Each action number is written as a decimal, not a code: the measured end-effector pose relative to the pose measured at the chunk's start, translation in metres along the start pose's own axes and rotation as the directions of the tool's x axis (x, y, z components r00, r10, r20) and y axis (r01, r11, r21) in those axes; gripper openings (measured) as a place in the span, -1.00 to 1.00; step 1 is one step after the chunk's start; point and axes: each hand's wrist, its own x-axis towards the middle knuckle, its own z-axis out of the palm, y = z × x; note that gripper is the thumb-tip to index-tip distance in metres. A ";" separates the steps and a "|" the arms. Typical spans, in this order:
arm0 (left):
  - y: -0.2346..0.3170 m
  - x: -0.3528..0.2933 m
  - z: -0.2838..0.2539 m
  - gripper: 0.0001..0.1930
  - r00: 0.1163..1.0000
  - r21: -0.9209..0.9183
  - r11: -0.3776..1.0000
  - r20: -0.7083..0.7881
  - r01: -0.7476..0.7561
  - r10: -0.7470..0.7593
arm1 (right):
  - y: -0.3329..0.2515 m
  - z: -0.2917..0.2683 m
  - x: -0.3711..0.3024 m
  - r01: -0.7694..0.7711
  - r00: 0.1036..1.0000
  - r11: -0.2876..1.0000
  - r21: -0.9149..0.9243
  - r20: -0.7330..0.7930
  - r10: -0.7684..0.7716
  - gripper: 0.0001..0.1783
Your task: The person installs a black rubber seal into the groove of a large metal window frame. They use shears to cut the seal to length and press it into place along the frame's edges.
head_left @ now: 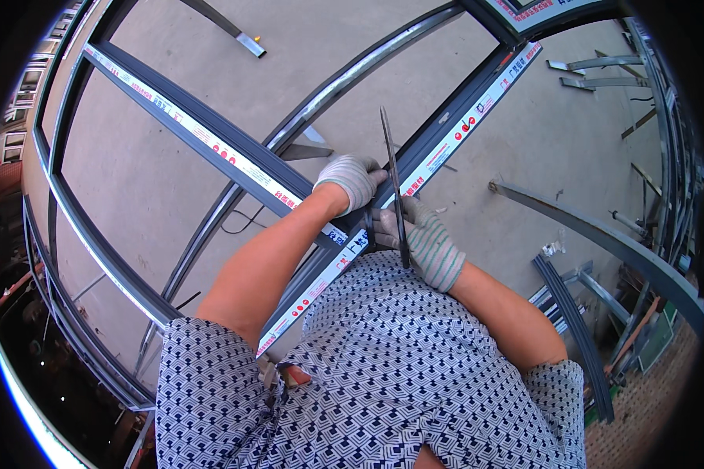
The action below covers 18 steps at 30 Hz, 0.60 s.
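Both my hands wear knitted work gloves. My left hand point(350, 180) grips the upper part of a thin dark strip point(389, 156), a narrow metal or rubber bar that stands nearly upright. My right hand point(422, 241) is closed around the strip's lower part, just above my patterned shirt. Both hands sit over a dark aluminium frame bar point(454, 129) covered with white protective tape bearing red marks. This bar runs diagonally from upper right to lower left and meets a second taped bar point(195, 133) beside my left wrist.
The bars belong to a large window frame point(62, 211) lying over a concrete floor point(149, 195). Loose profile pieces point(594, 70) lie at the upper right. A curved dark rail point(602, 234) and stacked profiles point(571, 320) are at right. A short offcut point(238, 35) lies at the top.
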 end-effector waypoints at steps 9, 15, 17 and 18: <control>-0.008 0.001 -0.008 -0.61 0.993 0.075 0.996 0.113 -0.045 0.037 | -0.004 0.009 -0.006 0.018 1.000 1.000 -0.023 -0.018 -0.018 -0.50; -0.002 -0.005 -0.013 -0.63 0.993 0.140 0.987 0.099 -0.077 0.064 | -0.001 0.011 -0.007 0.033 0.998 0.999 -0.016 -0.047 -0.034 -0.57; -0.006 -0.006 -0.015 -0.63 0.991 0.126 0.988 0.112 -0.084 0.070 | 0.001 0.006 -0.006 -0.010 1.000 0.999 -0.050 -0.003 0.010 -0.41; -0.005 -0.006 -0.017 -0.64 0.984 0.127 0.989 0.169 -0.073 0.051 | 0.002 0.005 -0.005 0.001 1.000 0.999 -0.047 0.000 -0.001 -0.41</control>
